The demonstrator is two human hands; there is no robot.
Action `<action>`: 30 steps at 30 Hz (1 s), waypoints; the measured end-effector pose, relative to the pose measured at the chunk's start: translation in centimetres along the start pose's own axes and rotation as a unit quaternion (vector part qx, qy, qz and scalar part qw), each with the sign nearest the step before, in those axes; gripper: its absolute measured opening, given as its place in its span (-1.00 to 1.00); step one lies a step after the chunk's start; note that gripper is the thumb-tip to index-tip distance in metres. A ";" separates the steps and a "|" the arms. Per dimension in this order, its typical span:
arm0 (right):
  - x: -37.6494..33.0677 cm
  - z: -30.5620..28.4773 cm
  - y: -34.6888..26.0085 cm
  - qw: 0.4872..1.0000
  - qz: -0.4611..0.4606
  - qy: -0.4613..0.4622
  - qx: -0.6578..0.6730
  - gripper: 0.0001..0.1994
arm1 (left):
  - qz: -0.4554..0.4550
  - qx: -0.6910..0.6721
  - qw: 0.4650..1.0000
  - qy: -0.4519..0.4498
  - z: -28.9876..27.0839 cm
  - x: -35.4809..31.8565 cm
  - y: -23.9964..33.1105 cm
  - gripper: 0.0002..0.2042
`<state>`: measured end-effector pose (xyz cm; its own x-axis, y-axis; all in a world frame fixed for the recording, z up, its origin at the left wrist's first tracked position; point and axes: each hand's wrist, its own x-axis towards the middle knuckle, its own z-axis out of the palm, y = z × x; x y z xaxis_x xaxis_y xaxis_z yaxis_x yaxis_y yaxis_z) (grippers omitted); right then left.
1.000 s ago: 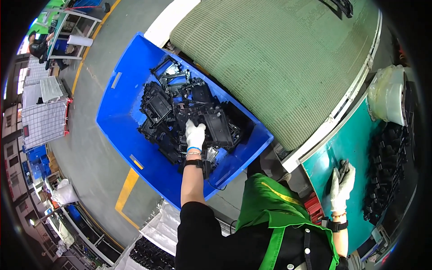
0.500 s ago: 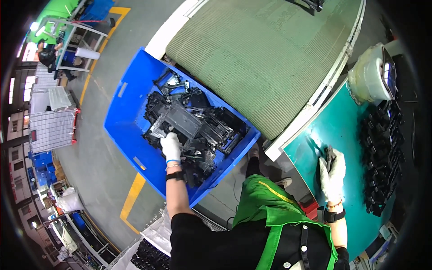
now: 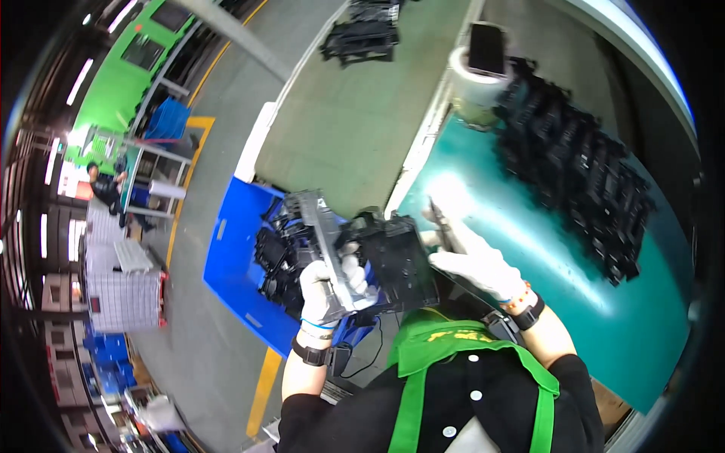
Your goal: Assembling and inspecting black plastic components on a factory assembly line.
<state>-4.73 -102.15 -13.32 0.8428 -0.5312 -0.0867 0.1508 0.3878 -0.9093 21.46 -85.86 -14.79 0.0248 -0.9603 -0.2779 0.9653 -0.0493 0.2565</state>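
My left hand (image 3: 317,291), in a white glove, grips a large black moulded plastic part (image 3: 400,264) and holds it up over the blue bin. A glossy, lighter strip runs along the part's side beside my fingers. My gloved right hand (image 3: 483,264) is just right of the part, closed on a slim, pointed, plier-like hand tool (image 3: 447,226). Its tip points up and away from me. Whether the right fingers touch the part cannot be made out. More black plastic parts (image 3: 283,253) lie heaped in the blue bin (image 3: 230,257) below.
A green conveyor belt (image 3: 332,128) beyond the bin carries black parts (image 3: 362,38) at its far end. On the teal table (image 3: 513,219) to the right lie rows of black parts (image 3: 581,174). A phone (image 3: 487,49) rests on a white tub (image 3: 476,87). Another person (image 3: 106,185) is far left.
My left hand has lifted a black plastic part out of the bin heap. My right hand has come leftward from over the table to the part, still with the tool. My view has turned rightward.
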 end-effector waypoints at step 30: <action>-42.2 -9.5 -6.2 0.411 0.118 0.548 -0.719 -0.52 | 0.271 0.746 0.180 -0.582 13.3 16.5 -15.3 -0.57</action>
<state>-46.14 -89.28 -7.90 -0.1122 -0.9320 0.3446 -0.9935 0.0988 -0.0561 3.60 -104.62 -10.95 -0.8986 -0.2997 0.3204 -0.2612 0.9522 0.1583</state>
